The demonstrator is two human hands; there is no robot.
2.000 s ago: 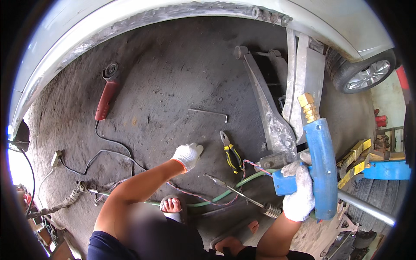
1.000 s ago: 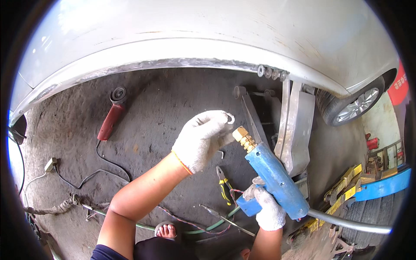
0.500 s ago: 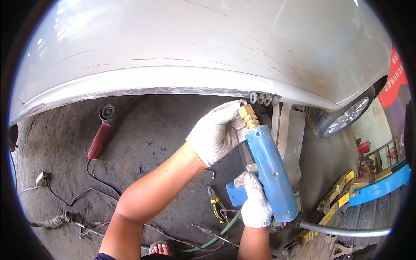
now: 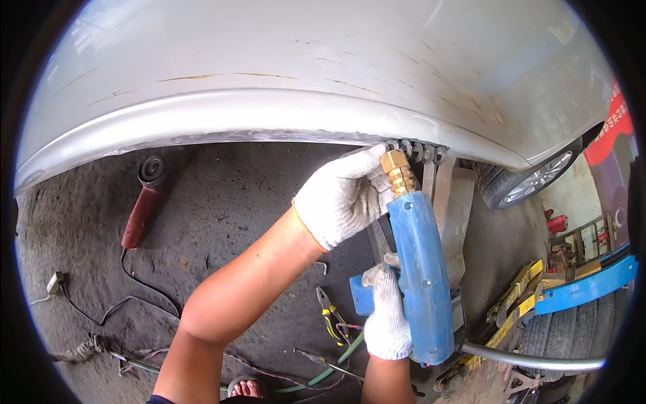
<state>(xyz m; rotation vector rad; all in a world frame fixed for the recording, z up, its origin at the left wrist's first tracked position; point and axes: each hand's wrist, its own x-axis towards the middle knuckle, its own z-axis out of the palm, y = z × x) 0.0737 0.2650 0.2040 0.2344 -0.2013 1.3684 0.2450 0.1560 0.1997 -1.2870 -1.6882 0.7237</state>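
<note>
My left hand (image 4: 343,195), in a white knit glove, is closed with its fingertips at the sill's lower edge, pinching a small metal washer (image 4: 394,144). Several more washers (image 4: 418,151) stand in a row just right of it along the ground-down edge of the silver car sill (image 4: 222,116). My right hand (image 4: 387,316), also gloved, grips a blue spot welding gun (image 4: 421,276) from its left side. The gun's brass tip (image 4: 398,172) points up toward the washer, beside my left fingers. Whether tip and washer touch is hidden.
On the dark floor to the left lies a red angle grinder (image 4: 142,209) with its cord. Yellow-black pliers (image 4: 330,316), wires and a green hose (image 4: 340,363) lie near my foot. A metal stand (image 4: 454,222) is behind the gun; a thick cable (image 4: 531,358) runs right.
The view has shifted slightly. The gun's brass tip has come closer to the sill's edge, and a washer now shows at my left fingertips, left of the row.
</note>
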